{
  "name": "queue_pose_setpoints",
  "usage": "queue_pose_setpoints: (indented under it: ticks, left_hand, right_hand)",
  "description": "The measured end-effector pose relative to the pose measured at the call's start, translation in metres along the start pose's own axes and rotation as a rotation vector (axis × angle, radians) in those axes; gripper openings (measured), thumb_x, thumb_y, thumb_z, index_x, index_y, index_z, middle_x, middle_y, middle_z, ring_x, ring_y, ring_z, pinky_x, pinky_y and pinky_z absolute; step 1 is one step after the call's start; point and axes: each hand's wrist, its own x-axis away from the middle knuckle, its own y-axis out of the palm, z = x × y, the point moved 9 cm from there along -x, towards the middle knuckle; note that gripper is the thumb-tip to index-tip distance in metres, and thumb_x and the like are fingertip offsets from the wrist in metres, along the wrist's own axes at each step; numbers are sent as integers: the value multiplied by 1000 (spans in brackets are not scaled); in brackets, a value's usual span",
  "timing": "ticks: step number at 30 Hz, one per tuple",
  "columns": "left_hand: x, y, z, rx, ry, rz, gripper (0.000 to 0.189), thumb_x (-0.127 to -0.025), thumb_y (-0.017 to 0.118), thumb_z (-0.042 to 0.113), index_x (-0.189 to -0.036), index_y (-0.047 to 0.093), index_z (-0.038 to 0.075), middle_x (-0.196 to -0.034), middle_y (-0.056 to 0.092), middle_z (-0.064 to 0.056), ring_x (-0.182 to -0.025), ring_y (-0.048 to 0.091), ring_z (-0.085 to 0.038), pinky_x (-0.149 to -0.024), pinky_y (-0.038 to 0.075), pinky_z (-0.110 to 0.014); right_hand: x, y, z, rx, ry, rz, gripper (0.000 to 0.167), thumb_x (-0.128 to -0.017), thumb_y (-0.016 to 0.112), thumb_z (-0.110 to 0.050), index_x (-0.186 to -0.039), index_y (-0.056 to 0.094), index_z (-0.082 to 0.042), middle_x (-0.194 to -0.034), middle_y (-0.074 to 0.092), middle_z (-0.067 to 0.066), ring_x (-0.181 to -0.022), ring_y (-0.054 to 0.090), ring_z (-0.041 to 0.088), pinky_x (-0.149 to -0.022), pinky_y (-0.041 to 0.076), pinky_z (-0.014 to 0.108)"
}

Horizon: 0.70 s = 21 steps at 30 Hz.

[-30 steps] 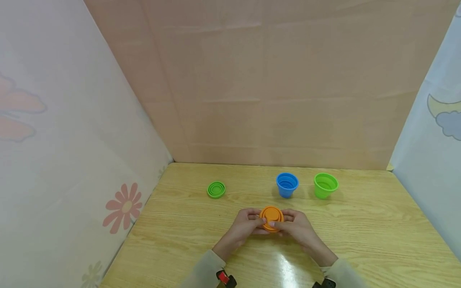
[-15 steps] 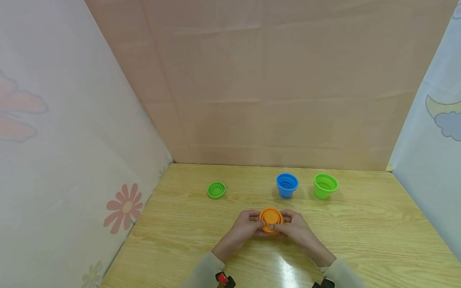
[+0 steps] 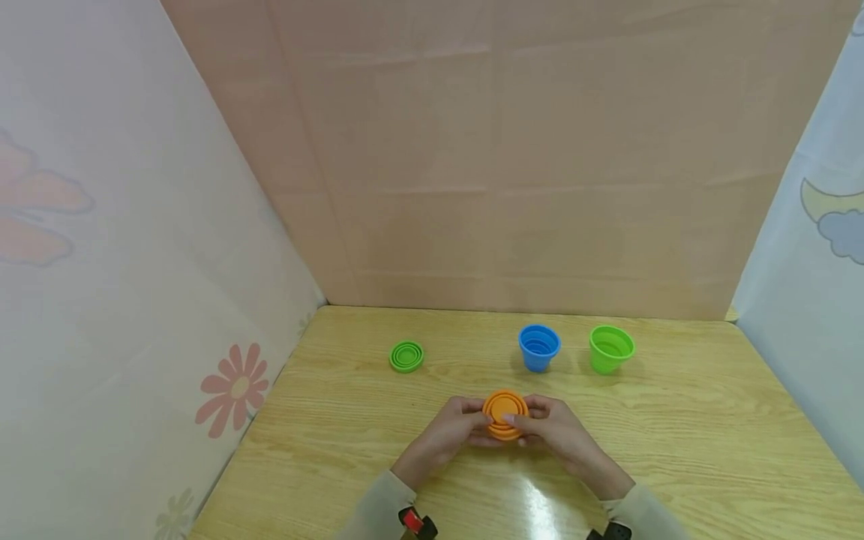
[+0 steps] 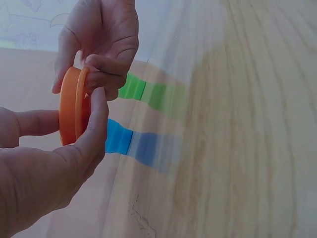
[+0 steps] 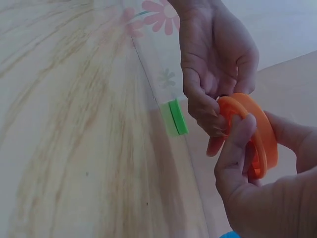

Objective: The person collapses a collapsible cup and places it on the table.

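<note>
"So, which way did the flattened orange cup point(image 3: 504, 409) point?"

"Its ringed round face was turned toward the head view. Pressed into a disc, it was broader than deep; both wrist views showed it edge-on."

"And the hands?"

"Fingers bent, the left hand point(image 3: 451, 430) pinched one side and the right hand point(image 3: 559, 430) the other. The disc sat between them, nearer the viewer than the blue cup point(image 3: 537, 349)."

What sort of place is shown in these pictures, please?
Probably a screened-off tabletop workspace: a wood-grain table, a plain brownish backdrop behind it, and a pale side panel printed with flowers.
</note>
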Motion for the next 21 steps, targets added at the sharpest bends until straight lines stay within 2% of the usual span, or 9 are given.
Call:
queue_pose_setpoints:
  ticks: [4, 8, 15, 21]
  left_hand:
    - [1, -2, 2, 31, 1, -15, 36, -105, 57, 7, -138, 65, -4, -135, 70, -19, -116, 74, -29, -94, 65, -40]
    - [1, -3, 5, -11, 16, -9, 36, -105, 62, 12, -137, 65, -4, -129, 72, -20, -109, 76, -28, -93, 66, -39]
    - [1, -9, 4, -105, 52, 65, 35, -101, 70, 11, -132, 68, -5, -119, 75, -18, -101, 79, -32, -84, 68, -39]
    - [0, -12, 1, -108, 55, 79, 32, -99, 70, 6, -129, 70, -5, -117, 77, -19, -96, 80, -32, -81, 68, -40]
  right_hand:
    - [1, -2, 1, 1, 8, 7, 57, -99, 75, -21, -140, 53, 12, -104, 76, 0, -87, 70, 10, -73, 63, 23]
    - [3, -2, 3, 0, 18, -5, 59, -100, 73, -23, -143, 53, 12, -107, 76, 1, -90, 71, 11, -76, 64, 25]
    - [5, 0, 3, -6, 4, -42, 56, -102, 71, -23, -143, 55, 12, -110, 76, 2, -95, 72, 13, -79, 66, 27]
    - [6, 3, 3, 9, -14, -65, 56, -101, 71, -20, -142, 55, 15, -111, 75, 3, -94, 73, 14, -79, 66, 27]
